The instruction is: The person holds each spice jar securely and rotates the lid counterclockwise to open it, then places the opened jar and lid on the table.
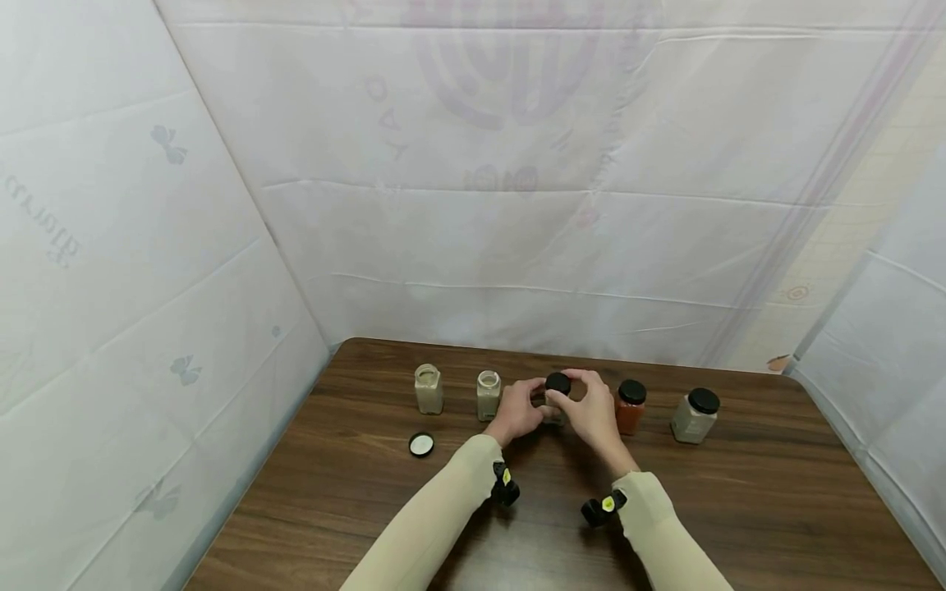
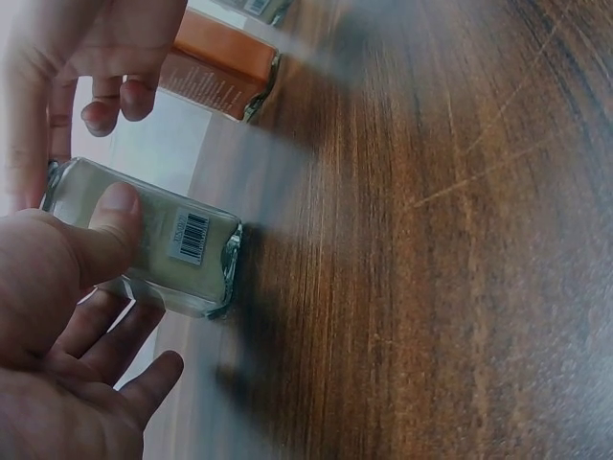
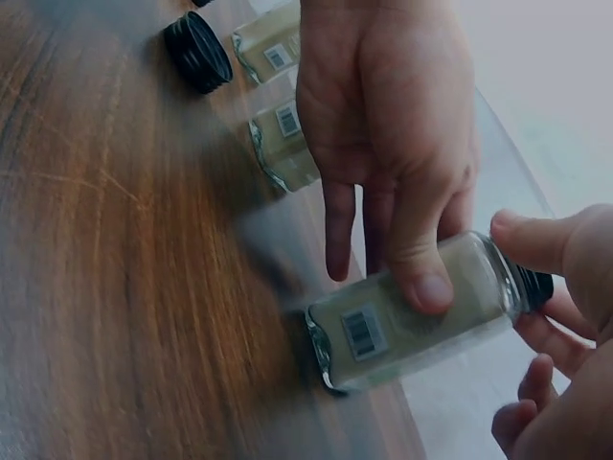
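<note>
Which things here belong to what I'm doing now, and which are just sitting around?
Apparently in use:
- pale-filled jar, held by your left hand
- its black lid, gripped by your right hand

Not being handled:
- leftmost open jar
- second open jar
- loose upturned lid
- capped orange-red jar
- rightmost capped jar

brown table | middle jar | two jars each side | upturned lid

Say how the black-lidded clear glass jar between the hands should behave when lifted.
The black-lidded clear glass jar looks stiff but probably breakable, being glass. Its smooth surface could prove slippery. Its flat sides suggest it wouldn't roll far.
</note>
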Demonstrator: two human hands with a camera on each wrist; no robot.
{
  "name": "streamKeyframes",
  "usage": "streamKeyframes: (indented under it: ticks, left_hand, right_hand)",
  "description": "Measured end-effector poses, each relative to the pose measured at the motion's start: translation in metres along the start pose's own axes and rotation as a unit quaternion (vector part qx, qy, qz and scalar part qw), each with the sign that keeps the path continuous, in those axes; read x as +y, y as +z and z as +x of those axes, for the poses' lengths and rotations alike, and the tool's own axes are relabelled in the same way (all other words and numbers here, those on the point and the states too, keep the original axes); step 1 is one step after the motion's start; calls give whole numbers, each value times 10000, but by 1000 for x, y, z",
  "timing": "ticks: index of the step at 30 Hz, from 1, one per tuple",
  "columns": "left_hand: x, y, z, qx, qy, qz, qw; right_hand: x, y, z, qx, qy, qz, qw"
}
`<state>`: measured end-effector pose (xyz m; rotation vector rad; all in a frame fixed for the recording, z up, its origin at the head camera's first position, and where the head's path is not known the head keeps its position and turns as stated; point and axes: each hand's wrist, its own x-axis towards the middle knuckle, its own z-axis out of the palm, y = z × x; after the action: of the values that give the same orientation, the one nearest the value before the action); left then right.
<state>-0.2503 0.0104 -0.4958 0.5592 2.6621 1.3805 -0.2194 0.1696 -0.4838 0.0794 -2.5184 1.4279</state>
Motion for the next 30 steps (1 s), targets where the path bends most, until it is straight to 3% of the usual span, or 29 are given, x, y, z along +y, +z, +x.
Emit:
streamKeyframes:
  ticks: [4, 10, 23, 30]
  left_hand:
    - [0, -1, -1, -45, -95, -27, 9999]
    - [0, -2, -1, -48, -140, -59, 9999]
    - [0, -1, 0, 20, 49, 124, 9999]
    - [1, 0, 0, 25, -32, 108, 9999]
  right_hand:
    - [5, -3, 2, -312, -89, 82, 9994]
    - [7, -5, 4, -447, -211, 98, 9987]
    - [1, 4, 2, 235, 23, 100, 9997]
    - [1, 4, 2, 236, 174, -36, 9996]
